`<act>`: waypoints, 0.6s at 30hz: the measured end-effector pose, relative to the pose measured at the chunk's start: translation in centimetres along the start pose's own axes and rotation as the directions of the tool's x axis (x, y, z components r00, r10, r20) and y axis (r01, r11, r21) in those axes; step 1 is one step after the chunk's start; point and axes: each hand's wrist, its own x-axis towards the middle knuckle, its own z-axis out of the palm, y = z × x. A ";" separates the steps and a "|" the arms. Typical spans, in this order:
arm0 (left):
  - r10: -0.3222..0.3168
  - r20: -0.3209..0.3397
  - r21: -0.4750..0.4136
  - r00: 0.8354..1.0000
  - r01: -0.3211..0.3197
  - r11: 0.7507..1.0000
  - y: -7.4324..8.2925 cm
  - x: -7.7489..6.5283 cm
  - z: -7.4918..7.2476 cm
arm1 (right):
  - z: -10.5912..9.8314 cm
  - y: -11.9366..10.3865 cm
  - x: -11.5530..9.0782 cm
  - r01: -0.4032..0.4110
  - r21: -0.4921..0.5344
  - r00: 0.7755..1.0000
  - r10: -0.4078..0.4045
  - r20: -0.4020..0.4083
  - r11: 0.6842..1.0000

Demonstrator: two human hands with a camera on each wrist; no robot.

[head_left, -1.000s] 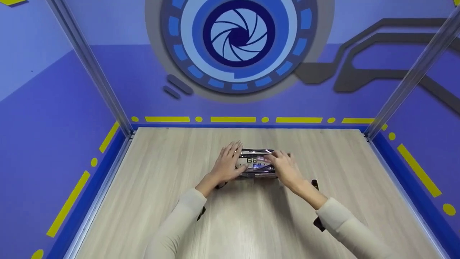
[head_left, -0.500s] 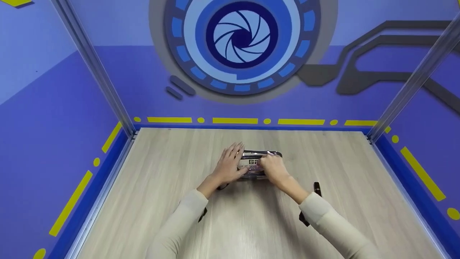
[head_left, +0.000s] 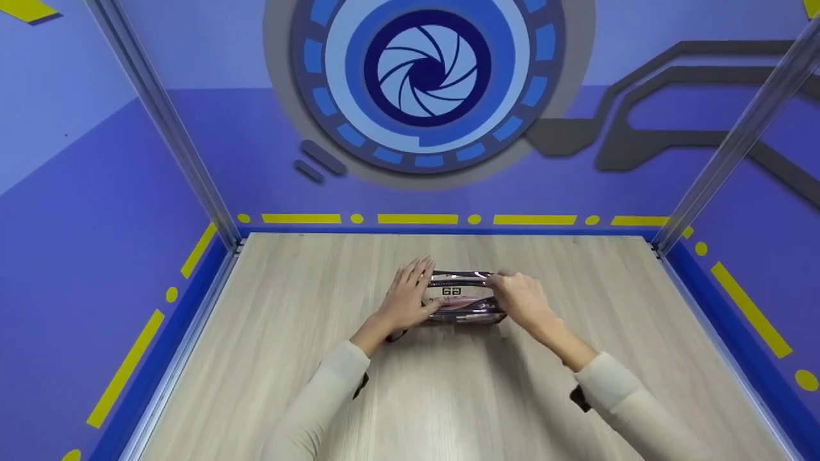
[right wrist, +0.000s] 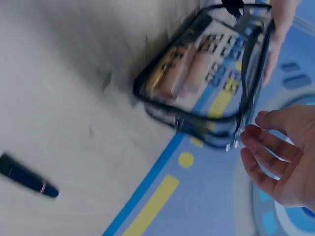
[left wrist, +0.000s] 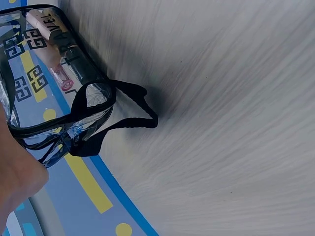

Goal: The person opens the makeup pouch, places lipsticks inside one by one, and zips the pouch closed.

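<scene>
A clear, black-trimmed cosmetic bag (head_left: 452, 292) with a dark square pattern stands on the table. Straight fingers of my left hand (head_left: 402, 303) lie over its left end, the thumb along its top. My right hand (head_left: 525, 302) is at the opposite end, its thumb and forefinger pinched at the top edge by a silver zipper pull (right wrist: 232, 146), blurred in the right wrist view. Through the plastic show pink and dark cosmetic tubes (left wrist: 43, 22). A black strap loop (left wrist: 130, 122) sticks out from the bag's left end.
A dark tube with a gold ring (right wrist: 28, 175) lies on the wooden table (head_left: 288, 320) to the right; in the head view my right forearm hides it. Blue printed walls (head_left: 410, 198) enclose the table at the back and sides.
My right hand went left along the bag's top to its middle, then came back to the right end. The left hand has stayed on the bag's left end.
</scene>
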 end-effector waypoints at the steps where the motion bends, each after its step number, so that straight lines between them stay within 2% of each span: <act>1: 0.002 0.002 0.004 1.000 -0.002 1.000 -0.1 0.0 0.0 | -0.4 0.6 -0.3 -0.004 0.025 1.000 0.004 -0.013 1.000; 3: 0.006 -0.006 0.001 1.000 -0.006 1.000 -0.2 -0.1 0.1 | -1.0 2.0 -1.1 -0.031 0.051 0.999 0.032 -0.020 0.998; 5: 0.006 -0.017 -0.014 1.000 -0.006 1.000 -0.2 -0.2 0.2 | -1.6 3.5 -2.2 -0.084 0.057 0.996 0.084 0.008 0.995; 7: 0.009 -0.029 -0.030 1.000 -0.010 1.000 -0.2 -0.4 0.2 | -2.0 4.9 -3.4 -0.152 0.050 0.987 0.149 0.066 0.987; 9: 0.004 -0.027 -0.021 1.000 -0.005 1.000 -0.2 -0.5 0.3 | -2.4 6.0 -4.7 -0.224 0.023 0.962 0.217 0.167 0.974; 11: 0.002 -0.026 -0.012 1.000 -0.002 1.000 -0.2 -0.5 0.3 | -2.7 7.0 -5.7 -0.299 0.023 0.917 0.281 0.283 0.954; 14: -0.002 -0.017 -0.007 1.000 0.002 1.000 0.0 -0.5 0.1 | -2.9 8.0 -7.1 -0.395 -0.009 0.821 0.357 0.446 0.919; 17: 0.003 -0.008 -0.030 1.000 -0.003 1.000 0.2 -0.4 -0.3 | -2.9 8.8 -8.2 -0.471 -0.053 0.729 0.423 0.539 0.880; 18: 0.004 -0.003 -0.030 1.000 -0.004 1.000 0.3 -0.3 -0.3 | -2.8 9.1 -8.5 -0.494 -0.061 0.706 0.441 0.555 0.868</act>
